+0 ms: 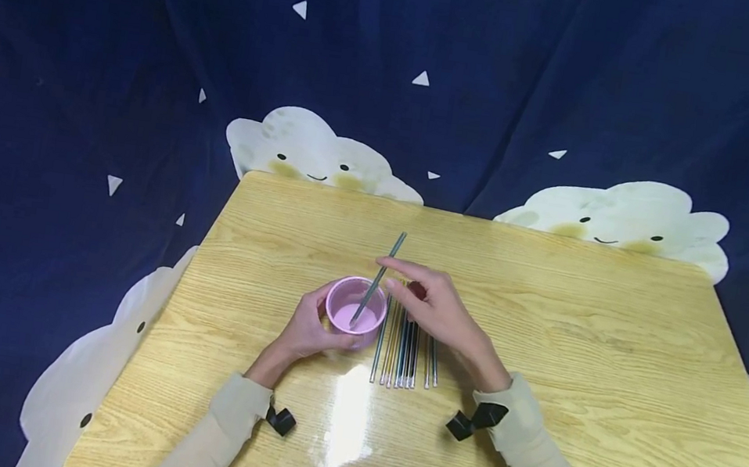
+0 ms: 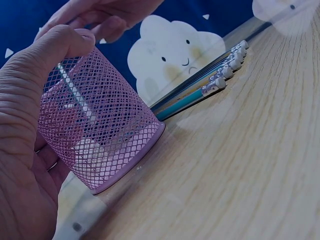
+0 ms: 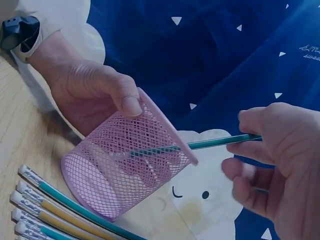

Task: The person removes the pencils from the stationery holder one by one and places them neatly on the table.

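Observation:
The left hand [image 1: 311, 328] grips a pink mesh pencil cup [image 1: 357, 337] at its side, thumb near the rim. In the right wrist view its base tilts toward the tabletop. A green pencil [image 3: 215, 141] slants into the cup, its lower end near the bottom and its upper part sticking out past the rim. Beside that upper part is the right hand [image 1: 439, 309], index finger extended at the pencil and thumb apart from it, fingers loosely spread. Several pencils [image 2: 212, 86] with white erasers lie in a row right of the cup, partly under the right hand.
A light wooden table [image 1: 613, 360] lies under everything. Dark blue cloth [image 1: 497, 60] with white triangles and clouds hangs behind and to the left. Both wrists carry small black cameras [image 1: 460, 426].

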